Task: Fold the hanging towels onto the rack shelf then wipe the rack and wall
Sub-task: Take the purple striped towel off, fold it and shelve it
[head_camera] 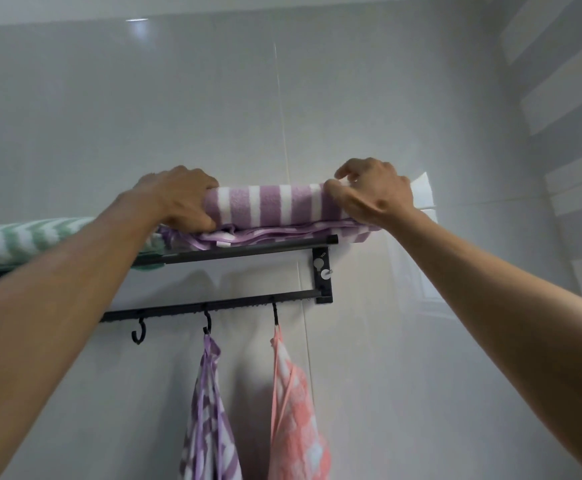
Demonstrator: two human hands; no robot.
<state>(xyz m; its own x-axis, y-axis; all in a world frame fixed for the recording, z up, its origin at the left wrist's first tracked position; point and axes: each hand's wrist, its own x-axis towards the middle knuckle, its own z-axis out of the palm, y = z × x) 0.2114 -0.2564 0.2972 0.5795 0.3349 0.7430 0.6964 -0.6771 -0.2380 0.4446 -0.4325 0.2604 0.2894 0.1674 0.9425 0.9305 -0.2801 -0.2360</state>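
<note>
A black metal rack (248, 245) is the landmark. On its shelf lies a folded towel (272, 206) in purple and white stripes; left of it, a mint green and white zigzag towel (15, 242). Below, from black hooks (138, 334), hang a purple and white patterned towel (209, 420) and a coral pink and white one (296, 420). The wall (369, 98) behind is pale grey.

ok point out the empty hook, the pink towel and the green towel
empty hook (138, 335), head view, on its curved bottom
pink towel (294, 407), head view, mid cloth below its hook
green towel (22, 239), head view, folded top on the shelf
</note>
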